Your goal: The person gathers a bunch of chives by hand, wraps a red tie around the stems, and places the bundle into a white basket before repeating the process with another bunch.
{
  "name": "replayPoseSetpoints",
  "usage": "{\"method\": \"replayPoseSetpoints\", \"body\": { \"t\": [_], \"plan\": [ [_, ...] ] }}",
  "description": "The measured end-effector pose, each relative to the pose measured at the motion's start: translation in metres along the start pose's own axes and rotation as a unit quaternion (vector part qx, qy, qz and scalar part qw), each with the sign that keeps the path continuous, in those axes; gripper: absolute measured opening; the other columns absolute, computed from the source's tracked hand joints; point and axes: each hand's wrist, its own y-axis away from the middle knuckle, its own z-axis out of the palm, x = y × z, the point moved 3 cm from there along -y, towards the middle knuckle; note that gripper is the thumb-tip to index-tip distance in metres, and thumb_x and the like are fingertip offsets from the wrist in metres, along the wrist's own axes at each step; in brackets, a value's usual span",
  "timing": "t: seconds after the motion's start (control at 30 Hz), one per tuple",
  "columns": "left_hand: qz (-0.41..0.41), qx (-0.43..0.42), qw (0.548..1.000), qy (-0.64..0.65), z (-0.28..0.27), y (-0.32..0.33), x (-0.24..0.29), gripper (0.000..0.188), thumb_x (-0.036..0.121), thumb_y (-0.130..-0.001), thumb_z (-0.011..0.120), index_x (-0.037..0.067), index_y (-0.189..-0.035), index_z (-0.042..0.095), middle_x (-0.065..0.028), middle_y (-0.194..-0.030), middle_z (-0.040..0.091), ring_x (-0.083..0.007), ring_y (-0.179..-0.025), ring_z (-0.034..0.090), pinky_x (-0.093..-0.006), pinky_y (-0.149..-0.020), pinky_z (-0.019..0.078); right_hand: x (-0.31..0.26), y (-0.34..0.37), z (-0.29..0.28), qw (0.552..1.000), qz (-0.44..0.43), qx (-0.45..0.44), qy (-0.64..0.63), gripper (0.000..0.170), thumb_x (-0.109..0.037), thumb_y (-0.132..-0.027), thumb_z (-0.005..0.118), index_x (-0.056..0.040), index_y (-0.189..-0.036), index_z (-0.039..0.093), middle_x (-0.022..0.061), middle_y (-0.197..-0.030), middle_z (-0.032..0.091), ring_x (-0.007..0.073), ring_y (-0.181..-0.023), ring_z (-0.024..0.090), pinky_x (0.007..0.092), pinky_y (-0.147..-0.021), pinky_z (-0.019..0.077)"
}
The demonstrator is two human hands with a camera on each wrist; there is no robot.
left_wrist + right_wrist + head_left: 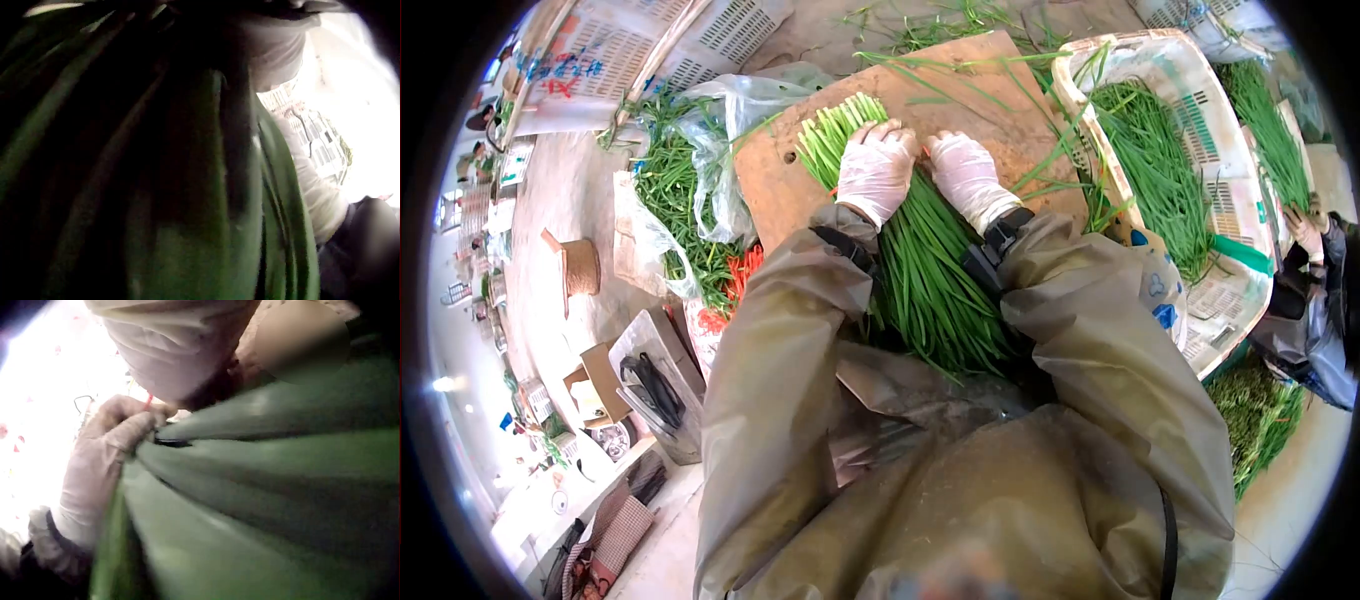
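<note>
A thick bundle of garlic chives [940,270] lies across a brown board [990,80], pale cut stems away from me and green leaves toward my lap. My gloved left hand [877,170] grips the bundle just below the pale ends. On the bundle's right side my gloved right hand [968,172] has its fingers curled at a thin red tie [149,401]. In the right wrist view this tie shows between the two hands, close to the left fingertips. Leaves fill most of the left wrist view, which is dark.
At the right stands a white crate [1215,130] with loose chives. Left of the board, more greens [670,180] lie in clear plastic beside red ties [743,270]. Stray leaves cross the board's far right. Another person's hand [1305,230] shows at the far right.
</note>
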Motion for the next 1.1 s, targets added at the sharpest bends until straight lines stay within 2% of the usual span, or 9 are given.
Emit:
{"method": "replayPoseSetpoints", "body": {
  "t": [0.07, 0.2, 0.4, 0.53, 0.6, 0.7, 0.83, 0.93, 1.1],
  "plan": [
    [0.110, -0.004, 0.994, -0.016, -0.006, -0.007, 0.000, 0.018, 0.010, -0.085, 0.060, 0.010, -0.103, 0.062, -0.0128, -0.119, 0.064, -0.0267, -0.121, 0.055, -0.0438, -0.107, 0.0373, -0.011, -0.007, -0.007, 0.985, 0.105, -0.097, -0.100, 0.027, -0.026, -0.089, 0.057, -0.0050, -0.104, 0.062, 0.0208, -0.105, 0.066, 0.0384, -0.102, 0.062, 0.0476, -0.087, 0.0491],
    [0.051, -0.053, 0.997, 0.037, -0.023, 0.015, -0.026, 0.020, 0.013, -0.090, 0.058, 0.008, -0.109, 0.063, -0.0141, -0.120, 0.064, -0.0287, -0.117, 0.057, -0.0437, -0.108, 0.0374, -0.038, -0.017, -0.024, 0.972, 0.117, -0.148, -0.142, 0.031, -0.029, -0.091, 0.054, -0.0060, -0.110, 0.063, 0.0226, -0.105, 0.067, 0.0385, -0.102, 0.062, 0.0451, -0.089, 0.0484],
    [-0.009, 0.021, 0.999, 0.043, -0.021, 0.063, -0.042, 0.014, 0.014, -0.089, 0.061, 0.011, -0.102, 0.064, -0.0102, -0.110, 0.066, -0.0261, -0.114, 0.059, -0.0451, -0.107, 0.0376, -0.004, -0.030, -0.035, 0.953, 0.178, 0.013, -0.246, 0.028, -0.028, -0.088, 0.059, -0.0097, -0.106, 0.070, 0.0182, -0.099, 0.070, 0.0334, -0.097, 0.065, 0.0399, -0.087, 0.0495],
    [-0.013, 0.045, 0.998, 0.045, -0.020, 0.059, -0.038, 0.012, 0.013, -0.088, 0.062, 0.011, -0.099, 0.064, -0.0091, -0.107, 0.066, -0.0250, -0.114, 0.058, -0.0457, -0.107, 0.0369, 0.001, 0.002, -0.006, 0.976, 0.135, -0.073, -0.154, 0.029, -0.019, -0.086, 0.059, -0.0225, -0.114, 0.068, 0.0162, -0.107, 0.068, 0.0340, -0.103, 0.063, 0.0421, -0.091, 0.0494],
    [-0.013, 0.048, 0.998, 0.040, -0.017, 0.060, -0.039, 0.012, 0.013, -0.088, 0.062, 0.011, -0.099, 0.064, -0.0089, -0.107, 0.066, -0.0251, -0.114, 0.058, -0.0457, -0.107, 0.0369, -0.022, 0.013, -0.007, 0.999, 0.030, 0.001, -0.029, 0.028, -0.019, -0.083, 0.063, -0.0183, -0.111, 0.067, 0.0162, -0.102, 0.067, 0.0347, -0.102, 0.062, 0.0435, -0.088, 0.0505],
    [-0.017, 0.049, 0.998, 0.038, -0.019, 0.057, -0.038, 0.013, 0.014, -0.086, 0.063, 0.011, -0.099, 0.063, -0.0097, -0.110, 0.066, -0.0254, -0.114, 0.058, -0.0447, -0.107, 0.0369, -0.030, 0.002, 0.006, 0.999, -0.010, -0.023, 0.028, 0.022, -0.020, -0.081, 0.066, -0.0122, -0.102, 0.065, 0.0152, -0.098, 0.065, 0.0353, -0.102, 0.062, 0.0443, -0.085, 0.0517],
    [-0.026, 0.066, 0.994, 0.089, -0.031, 0.049, -0.035, 0.018, 0.016, -0.087, 0.061, 0.010, -0.104, 0.064, -0.0130, -0.119, 0.064, -0.0280, -0.119, 0.056, -0.0445, -0.108, 0.0355, -0.050, -0.005, 0.001, 0.998, 0.025, -0.062, -0.006, 0.015, -0.019, -0.084, 0.060, -0.0089, -0.094, 0.064, 0.0139, -0.093, 0.069, 0.0326, -0.092, 0.066, 0.0451, -0.081, 0.0526],
    [-0.009, 0.052, 0.991, 0.122, -0.031, 0.049, -0.049, 0.020, 0.015, -0.089, 0.060, 0.009, -0.108, 0.063, -0.0150, -0.124, 0.062, -0.0303, -0.121, 0.054, -0.0454, -0.109, 0.0343, -0.084, -0.010, -0.014, 0.997, -0.053, -0.050, 0.011, 0.017, -0.023, -0.086, 0.058, -0.0091, -0.095, 0.064, 0.0174, -0.092, 0.067, 0.0356, -0.094, 0.065, 0.0475, -0.079, 0.0511],
    [-0.043, 0.056, 0.994, 0.081, -0.028, 0.076, -0.050, 0.021, 0.015, -0.088, 0.061, 0.012, -0.108, 0.064, -0.0147, -0.119, 0.063, -0.0288, -0.119, 0.055, -0.0453, -0.107, 0.0361, -0.076, -0.026, -0.023, 0.983, 0.080, -0.101, -0.127, 0.024, -0.024, -0.087, 0.058, -0.0058, -0.101, 0.065, 0.0203, -0.096, 0.069, 0.0374, -0.092, 0.065, 0.0431, -0.081, 0.0509]
  ]
}}
